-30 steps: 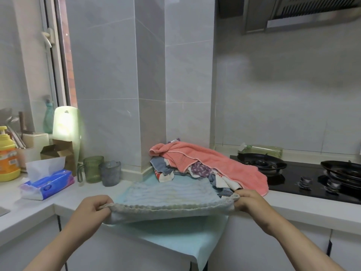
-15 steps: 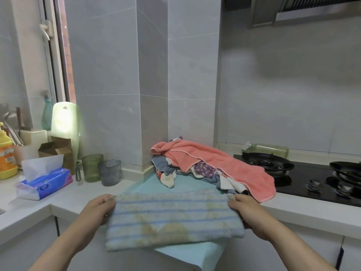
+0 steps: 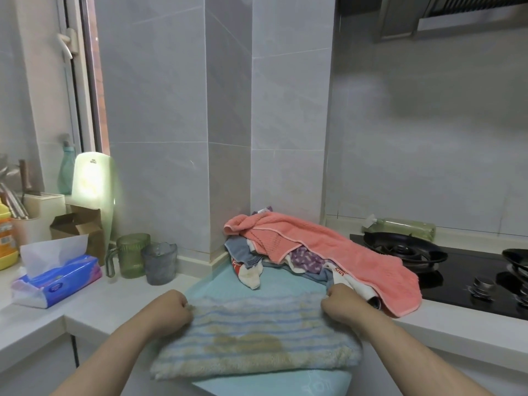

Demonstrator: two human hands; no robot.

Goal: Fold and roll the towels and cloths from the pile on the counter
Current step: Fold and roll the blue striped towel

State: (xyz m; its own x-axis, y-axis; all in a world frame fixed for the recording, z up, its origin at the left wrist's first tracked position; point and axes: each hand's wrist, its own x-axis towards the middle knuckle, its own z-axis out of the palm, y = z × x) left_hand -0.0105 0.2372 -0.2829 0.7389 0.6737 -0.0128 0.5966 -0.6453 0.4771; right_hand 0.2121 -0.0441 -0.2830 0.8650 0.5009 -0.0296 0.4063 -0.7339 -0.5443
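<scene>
A blue-and-cream striped towel (image 3: 257,341) lies folded flat on a pale blue cloth (image 3: 288,281) at the corner of the white bench (image 3: 85,304). The left hand (image 3: 171,310) is curled round the towel's far left corner and the right hand (image 3: 341,302) round its far right corner; the fingertips are hidden, so each grip looks like a pinch. Just behind sits the pile (image 3: 288,258), with a coral towel (image 3: 328,247) on top. 2 cups (image 3: 133,255) and a tissue pack (image 3: 57,281) stand to the left, and a black hob (image 3: 457,270) is on the right.
</scene>
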